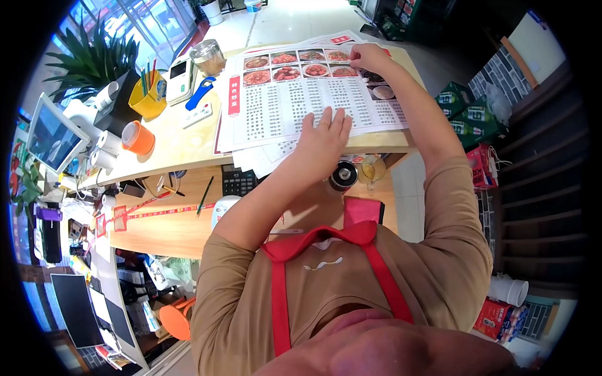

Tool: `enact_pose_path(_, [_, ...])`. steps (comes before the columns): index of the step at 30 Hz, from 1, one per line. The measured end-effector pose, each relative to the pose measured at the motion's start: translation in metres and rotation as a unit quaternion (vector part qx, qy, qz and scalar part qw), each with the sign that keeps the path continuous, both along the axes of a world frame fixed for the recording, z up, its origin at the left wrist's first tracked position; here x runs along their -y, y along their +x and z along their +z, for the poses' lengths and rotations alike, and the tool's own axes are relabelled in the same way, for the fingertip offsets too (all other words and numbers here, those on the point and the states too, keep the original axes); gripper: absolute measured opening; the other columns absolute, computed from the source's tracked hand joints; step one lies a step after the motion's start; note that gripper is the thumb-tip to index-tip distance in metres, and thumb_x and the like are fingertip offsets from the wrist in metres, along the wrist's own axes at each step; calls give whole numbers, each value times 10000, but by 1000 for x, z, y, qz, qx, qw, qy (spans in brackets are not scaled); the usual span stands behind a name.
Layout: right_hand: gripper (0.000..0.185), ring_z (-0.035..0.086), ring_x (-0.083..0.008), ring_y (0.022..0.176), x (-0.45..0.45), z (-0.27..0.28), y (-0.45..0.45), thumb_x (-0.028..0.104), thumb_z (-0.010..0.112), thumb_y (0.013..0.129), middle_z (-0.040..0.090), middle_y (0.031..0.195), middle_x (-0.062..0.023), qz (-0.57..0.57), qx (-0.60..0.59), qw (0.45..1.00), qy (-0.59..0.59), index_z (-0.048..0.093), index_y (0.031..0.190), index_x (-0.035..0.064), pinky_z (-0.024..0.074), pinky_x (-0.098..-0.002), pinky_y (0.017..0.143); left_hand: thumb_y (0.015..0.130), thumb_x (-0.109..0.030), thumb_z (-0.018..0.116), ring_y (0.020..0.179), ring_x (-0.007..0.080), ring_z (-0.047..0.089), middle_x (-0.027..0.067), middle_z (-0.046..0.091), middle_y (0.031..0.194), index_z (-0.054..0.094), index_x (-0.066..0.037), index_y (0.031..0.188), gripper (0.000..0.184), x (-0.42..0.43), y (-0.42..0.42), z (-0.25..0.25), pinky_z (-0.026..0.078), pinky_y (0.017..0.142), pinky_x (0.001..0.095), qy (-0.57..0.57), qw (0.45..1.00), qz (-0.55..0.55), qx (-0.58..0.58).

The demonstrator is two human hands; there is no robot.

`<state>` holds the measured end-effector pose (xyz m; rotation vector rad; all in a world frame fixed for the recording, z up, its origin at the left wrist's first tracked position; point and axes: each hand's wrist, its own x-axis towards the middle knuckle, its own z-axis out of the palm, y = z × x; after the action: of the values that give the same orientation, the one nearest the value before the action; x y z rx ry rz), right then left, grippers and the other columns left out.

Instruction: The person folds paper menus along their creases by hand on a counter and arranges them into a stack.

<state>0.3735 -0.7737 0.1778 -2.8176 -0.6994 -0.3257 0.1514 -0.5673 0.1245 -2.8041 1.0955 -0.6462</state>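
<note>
A printed menu sheet [276,103] with dish photos is lying on the desk [188,144], over other sheets that are peeking out beneath it. Taking the menu's middle as the clock's centre, the left hand [320,139] is resting at five o'clock, its fingers spreading open and flat on the paper. The right hand [371,58] is touching the corner at two o'clock, fingers bending inward; whether they are pinching the paper, I cannot tell. A glass jar [207,57] is standing at ten o'clock, a yellow pencil holder [149,101] at nine. Lower down, a glass mug [372,169] is standing at four.
</note>
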Motion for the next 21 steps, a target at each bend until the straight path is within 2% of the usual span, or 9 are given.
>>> enact_pose_path(4, [192, 621, -219, 730, -3, -2, 0, 170, 703, 692, 658, 787, -98, 8, -17, 1000, 18, 653, 848, 69, 476, -331, 659, 622, -278, 763, 1270, 336, 353, 189, 342, 1384, 317, 7, 1340, 893, 0, -2, 1, 317, 980, 495, 2, 1000, -1, 1])
enact_pose_path(7, [193, 621, -236, 747, -5, 0, -2, 175, 696, 702, 655, 793, -106, 9, -29, 999, -32, 654, 860, 73, 476, -348, 667, 621, -278, 762, 1268, 338, 358, 192, 341, 1384, 315, 10, 1339, 894, -1, -1, 1, 317, 980, 497, 2, 1000, -2, 4])
enact_pose_path(10, [169, 619, -277, 770, -20, -1, -2, 164, 654, 741, 650, 822, -126, -61, -20, 989, -137, 647, 876, 61, 476, -384, 686, 617, -276, 761, 1264, 341, 364, 194, 343, 1384, 315, 12, 1338, 896, 0, -1, 0, 318, 979, 498, 4, 1000, -3, 6])
enact_pose_path(13, [142, 612, -322, 794, -33, -4, -23, 139, 591, 785, 642, 854, -153, -48, 55, 987, -146, 630, 873, 36, 471, -420, 714, 617, -273, 758, 1263, 339, 367, 193, 347, 1383, 314, 17, 1337, 895, -1, -1, 1, 320, 977, 497, 6, 1000, -2, 5])
enact_pose_path(16, [137, 608, -338, 808, -34, -10, -19, 123, 553, 805, 633, 870, -177, -21, 60, 991, -121, 616, 860, 15, 471, -426, 727, 619, -275, 754, 1263, 335, 369, 191, 351, 1381, 317, 20, 1335, 890, -1, -2, 5, 323, 976, 495, 3, 1000, 1, 5])
enact_pose_path(21, [123, 615, -353, 789, -26, -14, 24, 87, 566, 768, 630, 850, -207, -72, 11, 987, -142, 619, 838, 1, 484, -425, 695, 615, -278, 755, 1260, 332, 373, 187, 360, 1374, 329, 21, 1328, 883, -1, -2, 0, 326, 972, 497, 0, 1000, 0, 26])
